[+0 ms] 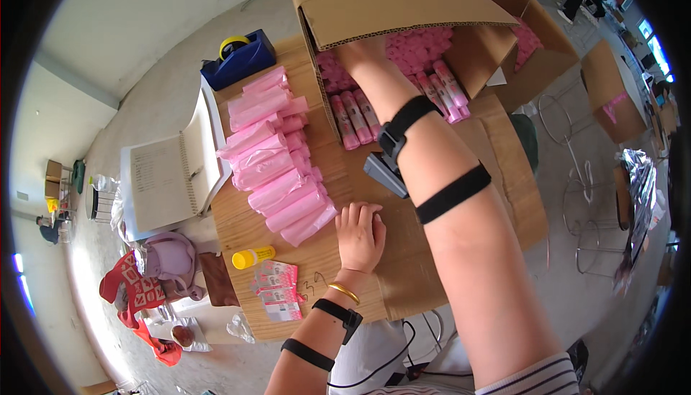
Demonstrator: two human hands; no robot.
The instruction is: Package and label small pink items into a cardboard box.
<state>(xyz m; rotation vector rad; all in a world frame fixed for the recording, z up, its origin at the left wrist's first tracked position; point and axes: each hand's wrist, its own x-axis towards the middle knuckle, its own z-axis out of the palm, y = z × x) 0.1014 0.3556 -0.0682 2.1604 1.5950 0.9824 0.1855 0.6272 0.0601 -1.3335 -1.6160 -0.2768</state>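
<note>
My right arm reaches across the table into a cardboard box (403, 6), and my right hand (362, 51) is under its flap. The fingers are hidden there, among pink rolls (417, 44) packed inside. Below that hand, several pink-labelled rolls (353, 120) lie at the box's near edge, with more labelled rolls (443, 93) to the right. My left hand (360, 238) rests palm down on the wooden table, its fingers lying loosely with nothing in them. Just left of it is a row of pink plastic rolls (270, 157).
A blue tape dispenser (241, 60) stands at the table's far left. An open notebook (162, 183) lies at the left edge. A yellow glue stick (253, 257) and small printed cards (277, 291) are near my left wrist. Another cardboard box (547, 57) stands at the right.
</note>
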